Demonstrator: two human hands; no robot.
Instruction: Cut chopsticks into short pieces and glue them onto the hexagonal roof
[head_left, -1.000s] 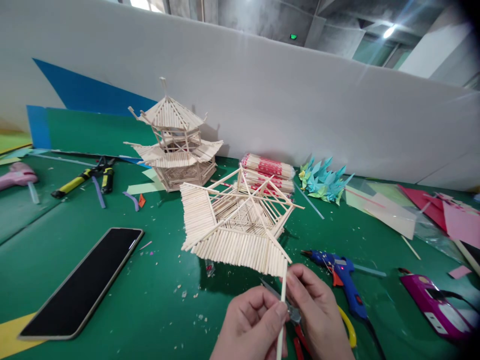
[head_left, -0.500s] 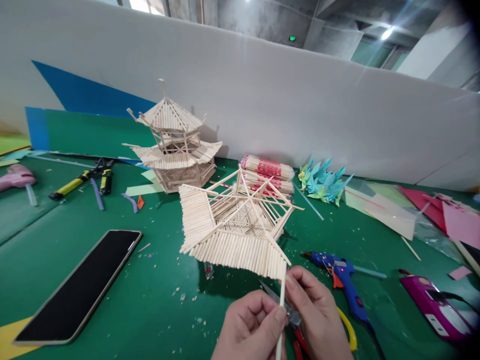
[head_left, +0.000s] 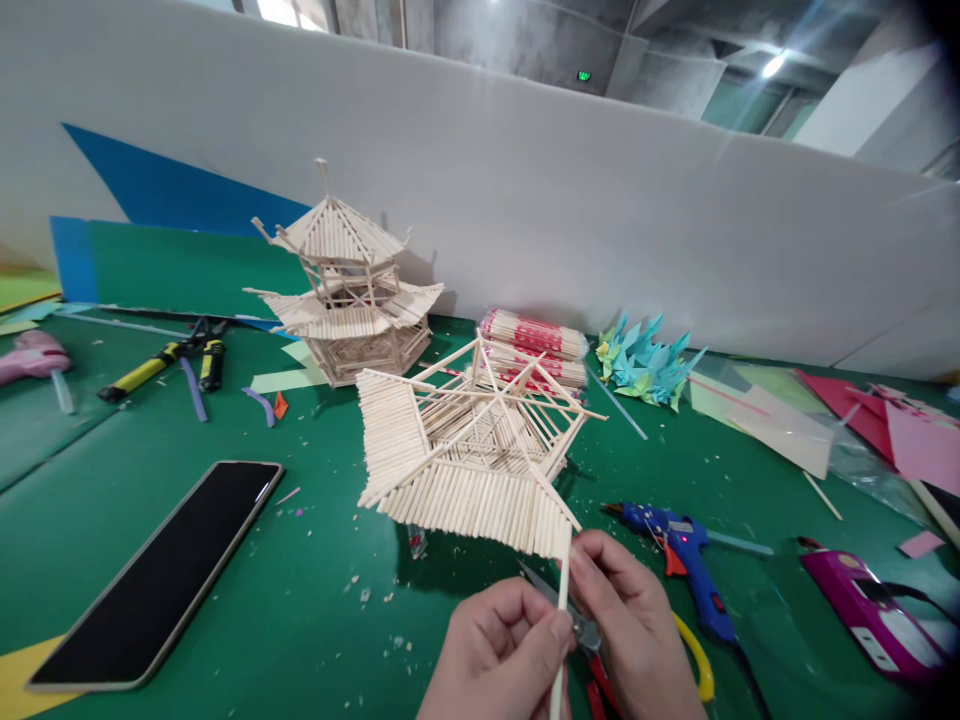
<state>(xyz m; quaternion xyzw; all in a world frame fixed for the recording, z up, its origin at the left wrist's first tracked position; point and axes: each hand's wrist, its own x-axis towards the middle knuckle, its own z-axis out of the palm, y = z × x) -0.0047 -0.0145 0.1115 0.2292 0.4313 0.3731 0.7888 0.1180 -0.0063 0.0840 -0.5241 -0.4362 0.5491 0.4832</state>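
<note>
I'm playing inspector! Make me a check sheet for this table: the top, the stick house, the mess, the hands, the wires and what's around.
Surface: green tabletop, dotted with scraps.
Job's things: stick model, roof partly covered; single stick at its near right corner.
Clutter: phone, blue glue gun, yellow-and-black pliers, partly hidden red-handled tool.
Hands: left hand pinches the single stick; right hand has its fingers at the upper end, grip unclear.
Cables: dark cord from the glue gun; black cable at the purple power strip.
Surroundings: white partition behind; stick pagoda before it.
</note>
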